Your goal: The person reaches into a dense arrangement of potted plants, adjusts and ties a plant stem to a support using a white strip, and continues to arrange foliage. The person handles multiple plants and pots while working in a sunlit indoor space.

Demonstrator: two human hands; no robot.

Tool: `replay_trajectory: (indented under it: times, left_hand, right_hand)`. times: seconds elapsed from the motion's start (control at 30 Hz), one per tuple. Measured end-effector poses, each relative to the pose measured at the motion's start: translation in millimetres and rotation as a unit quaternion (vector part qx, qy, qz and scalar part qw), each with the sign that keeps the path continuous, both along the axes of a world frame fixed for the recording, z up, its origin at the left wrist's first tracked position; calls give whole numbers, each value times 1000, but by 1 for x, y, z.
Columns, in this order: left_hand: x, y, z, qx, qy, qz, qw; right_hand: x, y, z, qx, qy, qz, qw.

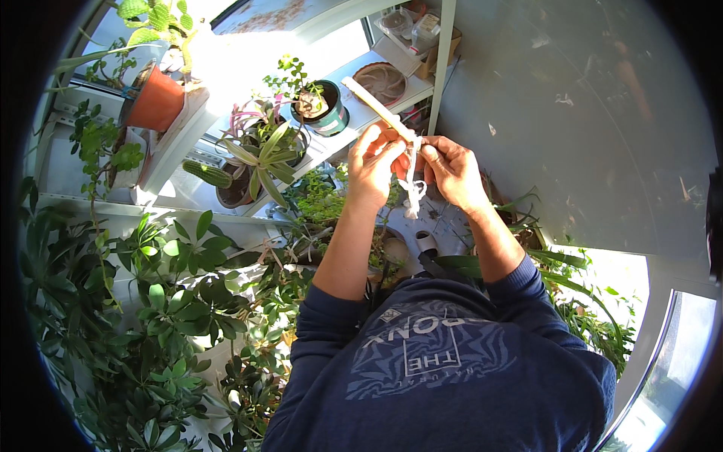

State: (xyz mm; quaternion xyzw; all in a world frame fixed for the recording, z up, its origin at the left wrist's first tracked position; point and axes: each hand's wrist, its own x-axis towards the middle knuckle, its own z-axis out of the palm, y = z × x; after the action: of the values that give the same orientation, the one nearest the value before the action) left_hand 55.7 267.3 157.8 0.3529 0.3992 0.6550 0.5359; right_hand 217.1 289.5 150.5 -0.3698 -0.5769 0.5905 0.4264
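A pale wooden stick [373,104] slants up and to the left from between my hands. My left hand [373,166] grips it near its lower end. White string or a cloth strip [415,192] is wrapped at that end, and its loose, knotted tail hangs down between my hands. My right hand [452,169] has thumb and fingers pinched together at the wrapping, right beside the stick's end. The fingertips partly hide what exactly is pinched there.
A white shelf beyond my hands bears a green pot [327,110] with a succulent, a brown ribbed dish [381,82], and a small cactus [208,173]. An orange pot [155,99] stands at upper left. Leafy plants [181,305] crowd the left; a grey wall [542,113] rises right.
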Motion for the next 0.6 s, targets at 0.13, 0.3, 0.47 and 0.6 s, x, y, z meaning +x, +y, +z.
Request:
replay_trajectory:
  times: [0.13, 0.3, 0.47, 0.6]
  left_hand:
    - [-3, 5, -4, -46, 133, -42, 989]
    - [3, 20, -27, -180, -87, 48, 979]
    - [-5, 29, -64, -245, -215, 72, 942]
    - [0, 26, -63, -174, -214, 25, 961]
  right_hand:
    - [8, 5, -3, -20, -8, 10, 1000]
    - [12, 5, -8, 51, -98, -8, 994]
    - [20, 6, -14, 44, -157, -22, 986]
    - [32, 14, -25, 49, -221, -18, 974]
